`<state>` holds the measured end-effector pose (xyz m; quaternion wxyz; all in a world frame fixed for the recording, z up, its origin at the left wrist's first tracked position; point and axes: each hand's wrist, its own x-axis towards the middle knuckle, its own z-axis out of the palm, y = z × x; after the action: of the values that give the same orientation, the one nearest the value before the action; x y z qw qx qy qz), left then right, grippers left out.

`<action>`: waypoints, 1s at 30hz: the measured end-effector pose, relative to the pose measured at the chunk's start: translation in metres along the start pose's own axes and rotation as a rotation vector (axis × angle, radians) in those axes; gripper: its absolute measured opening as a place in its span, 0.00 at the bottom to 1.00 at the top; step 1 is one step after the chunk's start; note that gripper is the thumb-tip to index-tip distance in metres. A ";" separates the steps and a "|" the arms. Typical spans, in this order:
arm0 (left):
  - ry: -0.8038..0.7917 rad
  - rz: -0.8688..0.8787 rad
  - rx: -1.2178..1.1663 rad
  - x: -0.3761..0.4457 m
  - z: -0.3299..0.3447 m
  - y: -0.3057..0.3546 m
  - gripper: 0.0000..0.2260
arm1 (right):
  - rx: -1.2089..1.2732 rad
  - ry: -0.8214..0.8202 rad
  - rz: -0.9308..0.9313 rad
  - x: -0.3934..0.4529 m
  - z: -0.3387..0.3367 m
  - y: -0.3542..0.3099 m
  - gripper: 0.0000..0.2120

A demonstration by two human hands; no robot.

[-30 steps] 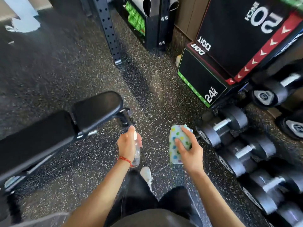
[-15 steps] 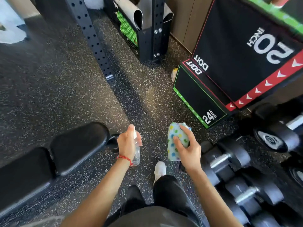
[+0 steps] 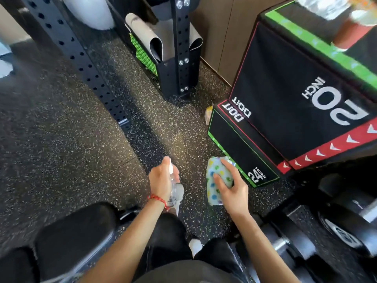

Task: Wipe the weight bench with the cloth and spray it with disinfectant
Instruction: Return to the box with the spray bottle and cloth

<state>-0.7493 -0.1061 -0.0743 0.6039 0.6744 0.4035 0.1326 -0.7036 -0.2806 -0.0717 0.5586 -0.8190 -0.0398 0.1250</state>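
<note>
— Walking past the bench [image 3: 67, 235], now slid from nine o'clock down to seven o'clock, is the person leaving it?

— Likely repositioning. The left hand [image 3: 162, 180] stays curled round the spray bottle [image 3: 175, 190]; the right hand [image 3: 232, 188] still pinches the dotted cloth [image 3: 216, 180] at five o'clock. Neither touches the bench, so no wiping or spraying is under way.

Both forearms extended forward, bare. Left hand [image 3: 161, 180] curled round the spray bottle [image 3: 175, 190], red bracelet [image 3: 158, 200] at wrist. Right hand [image 3: 232, 188] grips the cloth [image 3: 216, 178], fingers on top.
</note>
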 end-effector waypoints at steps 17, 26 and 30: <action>-0.309 0.218 0.137 0.226 0.107 0.124 0.28 | 0.110 0.397 0.085 0.210 0.022 -0.063 0.16; -0.511 0.304 0.110 0.249 0.240 0.179 0.27 | 0.140 0.611 0.091 0.277 -0.058 -0.059 0.16; -0.504 0.308 0.105 0.254 0.292 0.208 0.34 | 0.161 0.671 0.084 0.303 -0.098 -0.062 0.16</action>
<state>-0.3130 -0.1224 -0.0294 0.6219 0.7698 0.1403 0.0301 -0.3817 -0.2845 -0.0293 0.5976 -0.7688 0.1898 -0.1256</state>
